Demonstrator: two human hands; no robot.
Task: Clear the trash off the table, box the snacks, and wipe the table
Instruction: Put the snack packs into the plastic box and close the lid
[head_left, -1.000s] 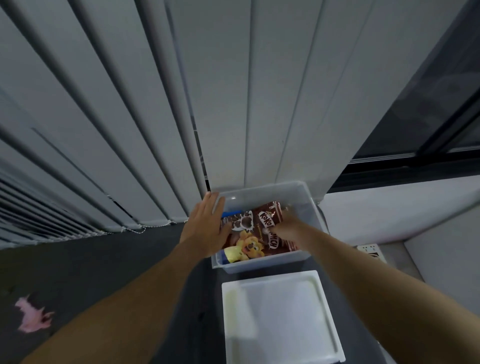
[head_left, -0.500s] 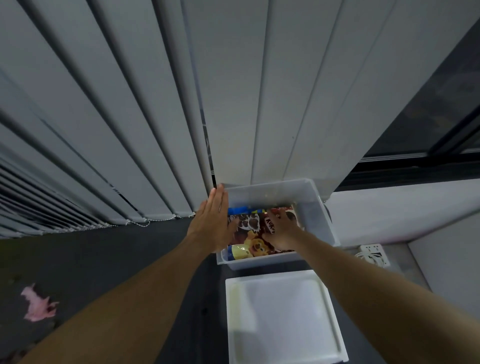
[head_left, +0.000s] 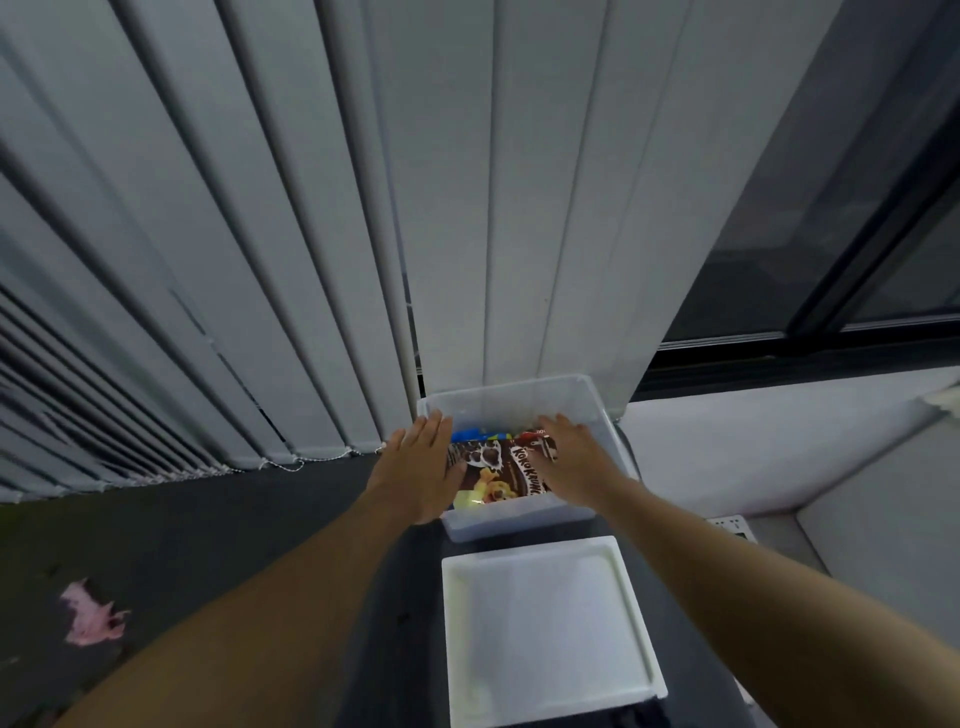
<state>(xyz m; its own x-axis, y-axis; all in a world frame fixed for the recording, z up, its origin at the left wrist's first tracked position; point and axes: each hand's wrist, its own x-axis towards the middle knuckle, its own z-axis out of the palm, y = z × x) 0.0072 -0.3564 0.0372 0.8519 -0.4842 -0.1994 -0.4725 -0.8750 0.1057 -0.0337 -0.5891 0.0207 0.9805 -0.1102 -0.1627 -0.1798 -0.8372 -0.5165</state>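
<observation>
A translucent white plastic box (head_left: 519, 522) stands at the far edge of the dark table (head_left: 208, 530), against the blinds. Inside it lies a brown cereal snack bag (head_left: 506, 470) on top of a blue packet (head_left: 470, 434). My left hand (head_left: 415, 475) lies flat with fingers together over the box's left wall and the bag's left edge. My right hand (head_left: 571, 462) presses flat on the right part of the bag. The box's white lid (head_left: 545, 631) lies upside down on the table just in front of the box.
A crumpled pink scrap (head_left: 91, 616) lies on the table at the far left. Vertical grey blinds (head_left: 311, 234) hang right behind the box. A white ledge (head_left: 779, 441) with a socket strip (head_left: 735, 526) runs on the right, under a dark window (head_left: 857, 234).
My right hand slid from the bag's front part to its far right corner and flattened. The left hand stayed on the box's left side. The view shifted slightly.
</observation>
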